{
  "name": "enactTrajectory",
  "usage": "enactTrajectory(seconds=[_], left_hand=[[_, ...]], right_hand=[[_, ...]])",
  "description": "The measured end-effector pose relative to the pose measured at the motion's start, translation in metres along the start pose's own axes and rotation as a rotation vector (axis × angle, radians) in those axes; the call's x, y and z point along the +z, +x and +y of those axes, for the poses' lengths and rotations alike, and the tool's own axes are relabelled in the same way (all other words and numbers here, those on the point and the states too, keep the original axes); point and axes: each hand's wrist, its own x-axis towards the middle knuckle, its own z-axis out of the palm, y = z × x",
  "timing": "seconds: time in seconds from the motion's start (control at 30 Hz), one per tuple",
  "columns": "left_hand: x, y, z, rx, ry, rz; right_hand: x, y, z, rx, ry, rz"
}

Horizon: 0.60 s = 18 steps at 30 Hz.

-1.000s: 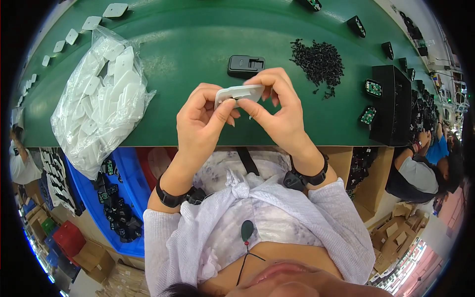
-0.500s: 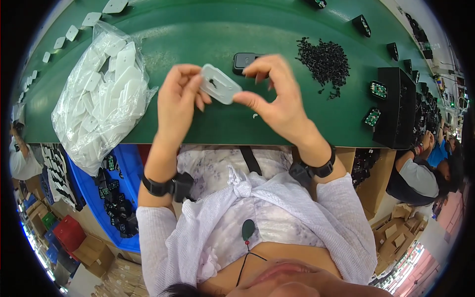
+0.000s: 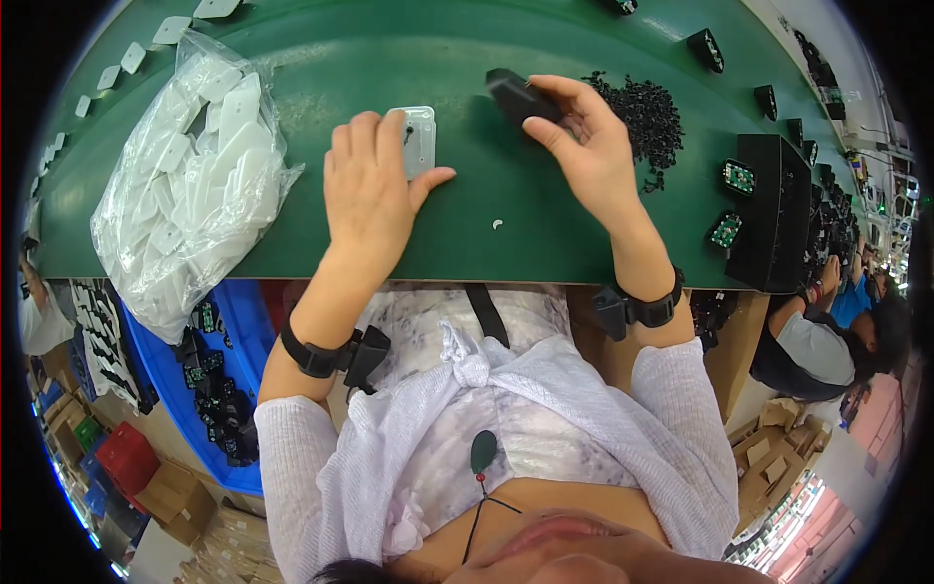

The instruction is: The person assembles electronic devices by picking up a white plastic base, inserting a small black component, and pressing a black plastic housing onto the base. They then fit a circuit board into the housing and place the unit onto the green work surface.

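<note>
A green table (image 3: pixel 321 58) is seen from above, with both of the person's forearms reaching onto it from the near edge. The left hand (image 3: pixel 368 190) is laid flat on the table with its fingers spread loosely, and its fingertips are pressed on a small white plastic plate (image 3: pixel 418 139) that lies flat on the green surface; the plate is not gripped but held down, and a small dark mark is visible on its face. The right hand (image 3: pixel 584 146) is raised a little to the right and is closed around a black block (image 3: pixel 514 94), which is pinched between thumb and fingers at its near end, the far end sticking out to the left. The two hands are kept apart, with bare green table between them. Just beyond the right hand, to the right, a heap of small black parts (image 3: pixel 647 112) is spread on the table. On the left side a clear bag (image 3: pixel 190 185) stuffed with white plastic pieces is slumped over the near edge. A tiny white scrap (image 3: pixel 497 224) lies on the table between the forearms. At the right edge a black box (image 3: pixel 773 209) stands, with small green-faced parts (image 3: pixel 739 176) beside it. Dark bands are worn on both wrists.
</note>
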Motion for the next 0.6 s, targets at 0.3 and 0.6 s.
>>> enactTrajectory(seconds=[0.3,0.6], left_hand=[[0.003,0.001,-0.012,0.063,-0.531,-0.043],[-0.002,-0.011,-0.020,0.007,-0.639,-0.053]], right_hand=[[0.006,-0.006,-0.014,-0.332,-0.326,-0.143],[0.031,-0.003,-0.016,-0.589,-0.673,-0.235]])
